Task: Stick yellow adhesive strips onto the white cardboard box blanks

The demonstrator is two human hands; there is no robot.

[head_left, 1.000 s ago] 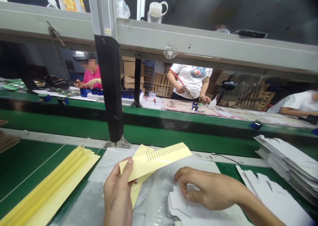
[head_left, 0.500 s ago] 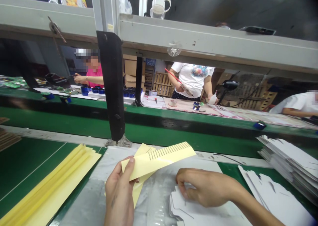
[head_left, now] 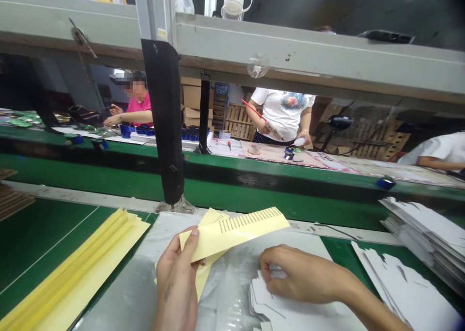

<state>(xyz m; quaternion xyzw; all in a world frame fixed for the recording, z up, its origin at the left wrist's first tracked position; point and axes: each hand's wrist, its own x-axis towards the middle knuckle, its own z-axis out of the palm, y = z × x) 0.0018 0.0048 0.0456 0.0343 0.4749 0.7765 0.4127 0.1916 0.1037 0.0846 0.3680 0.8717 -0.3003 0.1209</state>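
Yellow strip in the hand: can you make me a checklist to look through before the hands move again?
1. Left hand has the top strip: ok, the thumb is on it.
2. Printing shows on the top strip: ok, dark lines face the camera.
3. Top strip is clear of the lower strip: not ok, they cross.
4. Right hand has a grip on the white cards: cannot tell, its fingertips are hidden.
5. White cards by the right hand are lined up: not ok, their edges are uneven.
6. More yellow paper is nearby: ok, a pile lies at the left.
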